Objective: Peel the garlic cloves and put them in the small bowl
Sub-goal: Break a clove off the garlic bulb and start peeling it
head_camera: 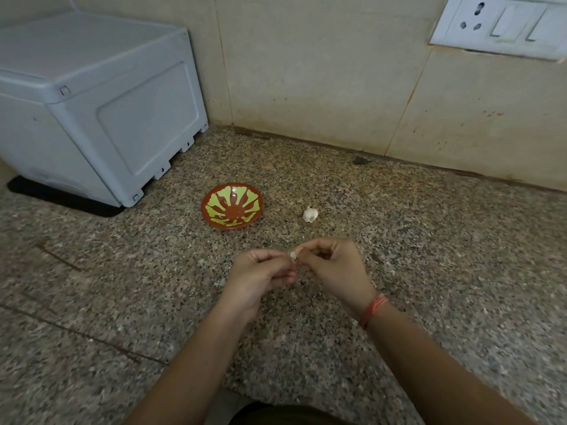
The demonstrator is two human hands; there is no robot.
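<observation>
**Me:** My left hand (264, 271) is curled, thumb and fingertips pinching one end of a clove (293, 256). My right hand (331, 265) is curled the same way and pinches the other end, just above the counter (429, 271).

**Friend:** Is any skin off it?

**Me:** I can't tell. Only a pale sliver shows between my fingers, and the rest is hidden.

**Friend:** So what could spoil it from here?

**Me:** Mostly the grip. The clove is small, and I reckon it turns slippery once the skin tears. Pull too hard and it could pop out and skitter over the speckled stone, where something that pale would be hard to spot. A nail dug too deep could also gouge the flesh instead of lifting the papery skin.

**Friend:** And the bowl?

**Me:** The small bowl (205, 210), red with green leaves, sits beyond my hands and a little left, well apart from them. It looks shallow with a flared rim, so a clove tossed in rather than set down might bounce out. I see no peeled clove in it that I'd swear to.

**Friend:** More to do?

**Me:** The garlic bulb (310, 215) lies right of the bowl, apart from it. Peel scraps drifting into the bowl would need picking out.

**Friend:** Anything behind?

**Me:** A grey appliance (107, 111) by the wall, far left, and a wall socket (503, 26) top right. Neither is in my way.
</observation>
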